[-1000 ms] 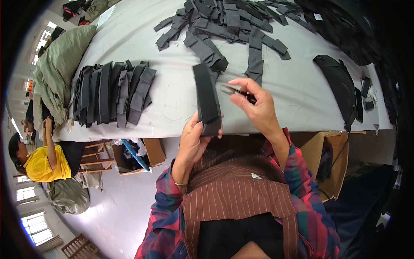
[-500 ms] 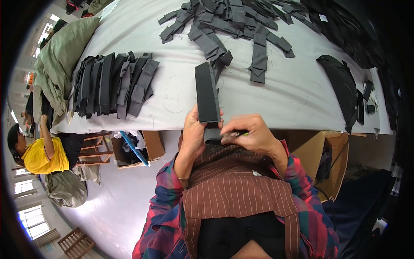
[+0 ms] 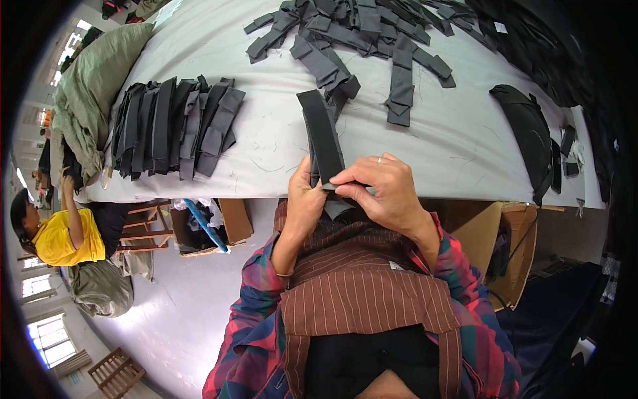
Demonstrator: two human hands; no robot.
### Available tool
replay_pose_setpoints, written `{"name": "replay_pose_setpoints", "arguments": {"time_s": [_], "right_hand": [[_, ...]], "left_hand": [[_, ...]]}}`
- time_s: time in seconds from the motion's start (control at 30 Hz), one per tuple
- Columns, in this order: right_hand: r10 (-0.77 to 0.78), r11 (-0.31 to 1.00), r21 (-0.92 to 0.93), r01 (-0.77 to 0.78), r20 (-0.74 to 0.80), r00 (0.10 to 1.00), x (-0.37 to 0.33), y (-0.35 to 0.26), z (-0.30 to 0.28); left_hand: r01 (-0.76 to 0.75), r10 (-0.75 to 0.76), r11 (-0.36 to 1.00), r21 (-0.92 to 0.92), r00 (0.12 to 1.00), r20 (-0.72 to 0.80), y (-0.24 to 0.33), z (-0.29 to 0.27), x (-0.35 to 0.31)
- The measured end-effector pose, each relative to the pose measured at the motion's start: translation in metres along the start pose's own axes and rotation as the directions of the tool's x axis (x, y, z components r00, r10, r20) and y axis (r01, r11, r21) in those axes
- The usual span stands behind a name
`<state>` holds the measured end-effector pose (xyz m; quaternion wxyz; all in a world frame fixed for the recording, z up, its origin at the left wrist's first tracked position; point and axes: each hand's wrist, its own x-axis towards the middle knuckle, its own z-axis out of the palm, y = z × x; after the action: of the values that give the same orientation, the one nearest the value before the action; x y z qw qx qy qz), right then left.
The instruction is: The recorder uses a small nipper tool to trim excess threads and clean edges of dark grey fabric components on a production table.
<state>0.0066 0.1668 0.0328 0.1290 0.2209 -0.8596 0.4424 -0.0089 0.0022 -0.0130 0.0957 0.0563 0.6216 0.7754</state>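
Observation:
A black fabric strip (image 3: 321,136), flat and folded in layers, stands out over the table's near edge. My left hand (image 3: 306,199) is closed around its lower end, thumb in front. At the strip's lower right corner, my right hand (image 3: 382,189) pinches the edge between thumb and forefinger, its other fingers curled in. Whether anything else lies inside that palm is hidden. Just beyond the strip's upper end, a loose dark strip (image 3: 325,70) trails from a heap of grey-black strips (image 3: 365,26).
To the left, a row of stacked dark strips (image 3: 163,130) lies on the white-covered table (image 3: 266,120). A black curved fabric piece (image 3: 522,123) rests at right. Cardboard boxes (image 3: 515,246) stand below the edge. A person in yellow (image 3: 70,233) sits far left.
My right hand has moved up and left onto the strip's lower corner. The small dark tool seen in it before no longer shows. The strip has turned and tilted slightly.

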Motion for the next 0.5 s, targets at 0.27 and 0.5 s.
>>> {"name": "replay_pose_setpoints", "arguments": {"time_s": [0.27, 0.5], "right_hand": [[0.021, 0.999, 0.047, -0.016, -0.118, 0.993, -0.001, -0.003, 0.008], [0.196, 0.938, 0.328, -0.116, -0.225, 0.954, -0.002, 0.015, -0.002]], "left_hand": [[0.097, -0.097, 0.994, -0.053, 0.995, 0.014, 0.007, 0.003, -0.002], [0.124, -0.151, 0.986, 0.111, 0.946, 0.288, 0.042, -0.004, -0.009]]}}
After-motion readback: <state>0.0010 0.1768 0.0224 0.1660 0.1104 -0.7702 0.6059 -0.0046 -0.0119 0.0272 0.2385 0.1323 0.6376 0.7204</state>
